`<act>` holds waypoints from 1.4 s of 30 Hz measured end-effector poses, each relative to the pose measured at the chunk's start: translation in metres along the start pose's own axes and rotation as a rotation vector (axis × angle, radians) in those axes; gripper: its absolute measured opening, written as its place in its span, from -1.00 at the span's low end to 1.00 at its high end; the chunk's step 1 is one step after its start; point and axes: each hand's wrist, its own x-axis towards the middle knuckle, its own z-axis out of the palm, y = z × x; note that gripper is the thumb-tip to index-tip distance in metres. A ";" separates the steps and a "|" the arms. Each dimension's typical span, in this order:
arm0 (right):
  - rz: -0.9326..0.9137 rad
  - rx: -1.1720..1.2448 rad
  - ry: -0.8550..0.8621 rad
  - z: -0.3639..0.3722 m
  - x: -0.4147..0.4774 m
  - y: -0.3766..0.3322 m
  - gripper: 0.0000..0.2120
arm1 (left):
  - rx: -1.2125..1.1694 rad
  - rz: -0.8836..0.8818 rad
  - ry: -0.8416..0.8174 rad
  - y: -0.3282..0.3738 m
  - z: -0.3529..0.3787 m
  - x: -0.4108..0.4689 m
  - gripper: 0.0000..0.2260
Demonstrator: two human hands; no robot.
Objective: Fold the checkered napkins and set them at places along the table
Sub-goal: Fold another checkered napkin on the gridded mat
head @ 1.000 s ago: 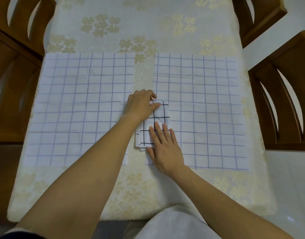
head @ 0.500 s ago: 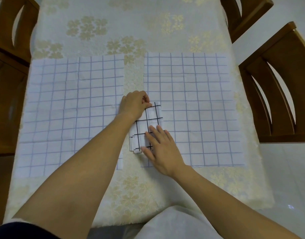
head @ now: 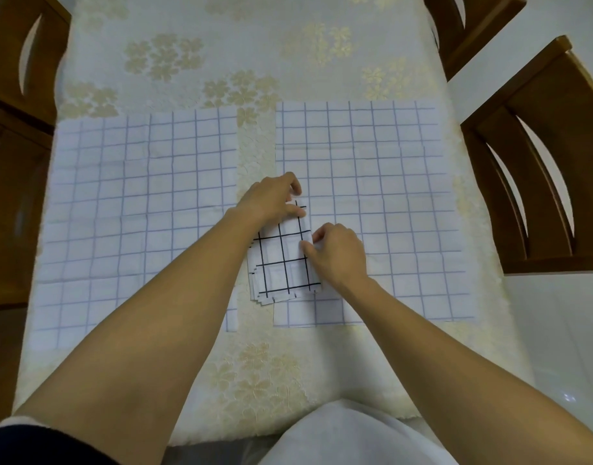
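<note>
A small stack of folded white napkins with black checks (head: 283,265) lies between two large flat sheets with pale blue grids, the left sheet (head: 137,213) and the right sheet (head: 382,196). My left hand (head: 275,199) rests on the stack's far end, fingers curled over its top edge. My right hand (head: 338,253) pinches the stack's right edge near the far corner, fingers bent. The stack's lower layers stick out in steps at the near edge.
The table (head: 254,62) wears a cream cloth with gold flowers. Wooden chairs stand at the left (head: 16,95) and at the right (head: 539,169), with another chair at the far right (head: 472,25). White tiled floor shows at the lower right.
My right hand slid from lying flat on the near part of the stack to pinching its right edge farther up. My left hand stayed at the far end.
</note>
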 end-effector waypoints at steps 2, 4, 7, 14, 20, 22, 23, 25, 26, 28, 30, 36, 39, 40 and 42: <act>0.005 0.080 -0.030 -0.003 0.001 0.000 -0.81 | -0.009 0.000 -0.029 0.000 -0.003 -0.001 -0.67; -0.020 0.214 -0.051 -0.011 -0.001 0.003 -0.85 | -0.031 0.027 -0.035 -0.001 -0.009 -0.005 -0.74; -0.074 0.381 -0.079 -0.028 -0.008 0.008 -0.85 | -0.175 0.070 -0.044 -0.004 -0.023 -0.016 -0.77; -0.017 0.571 -0.163 -0.054 0.004 0.026 -0.82 | -0.544 -0.040 0.090 -0.009 -0.024 -0.042 -0.76; 0.012 0.544 0.021 -0.067 0.029 0.046 -0.87 | -0.628 -0.223 0.112 -0.016 0.021 -0.070 -0.65; 0.022 0.494 0.042 -0.064 0.034 0.051 -0.84 | -0.611 -0.278 0.106 -0.016 0.032 -0.077 -0.65; 0.021 0.471 0.047 -0.060 0.035 0.053 -0.83 | -0.586 -0.296 0.111 -0.015 0.037 -0.080 -0.63; 0.001 0.410 0.053 -0.053 0.036 0.055 -0.83 | -0.481 -0.301 0.141 -0.013 0.044 -0.081 -0.62; -0.015 0.381 0.055 -0.049 0.036 0.054 -0.82 | -0.385 -0.290 0.165 -0.011 0.046 -0.081 -0.63; -0.097 0.224 0.119 -0.043 0.035 0.054 -0.74 | -0.190 -0.267 0.274 -0.008 0.051 -0.082 -0.69; -0.232 -0.018 0.284 -0.038 0.028 0.052 -0.60 | -0.055 -0.217 0.480 -0.002 0.058 -0.086 -0.67; -0.552 -0.053 0.267 -0.008 -0.017 0.034 -0.52 | 0.098 0.103 0.648 0.033 0.112 -0.090 -0.59; -0.523 -0.089 0.097 0.006 -0.024 0.039 -0.44 | 0.079 0.072 0.507 0.033 0.132 -0.086 -0.47; -0.514 -0.113 0.048 0.008 -0.024 0.041 -0.41 | 0.080 0.062 0.463 0.030 0.135 -0.085 -0.45; -0.522 -0.187 -0.021 0.012 -0.021 0.048 -0.39 | 0.116 0.060 0.401 0.022 0.139 -0.083 -0.45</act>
